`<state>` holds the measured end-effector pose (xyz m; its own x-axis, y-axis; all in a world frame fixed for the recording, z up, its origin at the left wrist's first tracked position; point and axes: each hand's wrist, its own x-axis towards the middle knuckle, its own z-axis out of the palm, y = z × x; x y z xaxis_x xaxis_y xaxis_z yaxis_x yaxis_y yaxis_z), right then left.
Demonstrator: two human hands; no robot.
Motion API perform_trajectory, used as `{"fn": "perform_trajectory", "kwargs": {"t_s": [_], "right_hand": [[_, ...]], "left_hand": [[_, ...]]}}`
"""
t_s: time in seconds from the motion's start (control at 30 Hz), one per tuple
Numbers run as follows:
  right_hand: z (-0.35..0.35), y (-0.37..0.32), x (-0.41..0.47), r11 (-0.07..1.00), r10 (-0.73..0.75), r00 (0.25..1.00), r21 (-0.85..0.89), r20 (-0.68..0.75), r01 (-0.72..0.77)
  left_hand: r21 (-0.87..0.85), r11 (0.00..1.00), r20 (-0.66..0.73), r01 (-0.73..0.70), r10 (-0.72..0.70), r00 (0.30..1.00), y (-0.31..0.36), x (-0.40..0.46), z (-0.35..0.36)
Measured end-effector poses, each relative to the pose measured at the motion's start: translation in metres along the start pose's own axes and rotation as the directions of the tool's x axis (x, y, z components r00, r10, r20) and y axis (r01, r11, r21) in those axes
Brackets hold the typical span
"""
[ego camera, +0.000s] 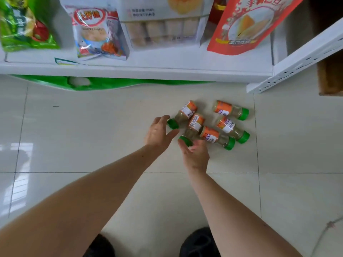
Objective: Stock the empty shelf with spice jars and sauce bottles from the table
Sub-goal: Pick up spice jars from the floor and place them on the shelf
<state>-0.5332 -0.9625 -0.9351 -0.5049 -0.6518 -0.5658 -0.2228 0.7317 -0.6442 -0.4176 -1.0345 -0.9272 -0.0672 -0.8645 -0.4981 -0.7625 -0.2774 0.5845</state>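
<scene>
Spice jars: 5 green-capped jars with orange labels lie on their sides on the tiled floor (92, 136), clustered at about 2 o'clock from the middle of the view.
Nearest jar (193, 127): its cap points toward the person, at 6 o'clock, and touches the right hand's fingertips.
Left jar (183, 114): cap at about 8 o'clock, just beside the left hand's fingers.
Middle jar (217, 137): lies against the nearest jar, cap toward 4 o'clock.
Far 2: one jar (231, 110) at the top right of the cluster, another (233, 129) below it, both with caps toward 4 o'clock.
Left hand (157, 133): fingers spread and relaxed, gripping nothing, at 9 o'clock of the cluster.
Right hand (195, 154): palm up, fingers loosely extended under the nearest jar's cap; no closed grip shows.
Shelf (148, 68): white, at 12 o'clock, carrying a green snack bag (22, 25), a white-and-red snack bag (96, 32), a box of biscuits (161, 25) and a red pouch (245, 25).
Shoes: 2 dark toes at 6 o'clock.
</scene>
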Motion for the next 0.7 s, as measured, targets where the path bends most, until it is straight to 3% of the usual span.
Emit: {"fn": "perform_trajectory", "kwargs": {"t_s": [0.23, 0.33, 0.47, 0.7], "right_hand": [[0.008, 0.005, 0.008, 1.0, 0.029, 1.0, 0.002, -0.001, -0.029], [0.01, 0.004, 0.011, 0.992, 0.108, 0.994, 0.059, 0.019, -0.109], [0.01, -0.005, 0.01, 0.942, 0.247, 0.968, 0.221, 0.045, -0.251], [-0.008, -0.042, -0.017, 0.899, 0.344, 0.938, 0.273, 0.045, -0.343]], "left_hand": [[0.038, 0.998, -0.038, 0.054, -0.053, 0.998, 0.008, 0.021, 0.009], [0.027, 0.996, 0.002, 0.084, -0.084, 0.996, 0.01, 0.024, 0.005], [-0.121, 0.981, 0.048, 0.15, -0.145, 0.988, 0.01, 0.02, -0.004], [-0.237, 0.939, 0.062, 0.248, -0.24, 0.969, 0.016, -0.01, -0.051]]}}
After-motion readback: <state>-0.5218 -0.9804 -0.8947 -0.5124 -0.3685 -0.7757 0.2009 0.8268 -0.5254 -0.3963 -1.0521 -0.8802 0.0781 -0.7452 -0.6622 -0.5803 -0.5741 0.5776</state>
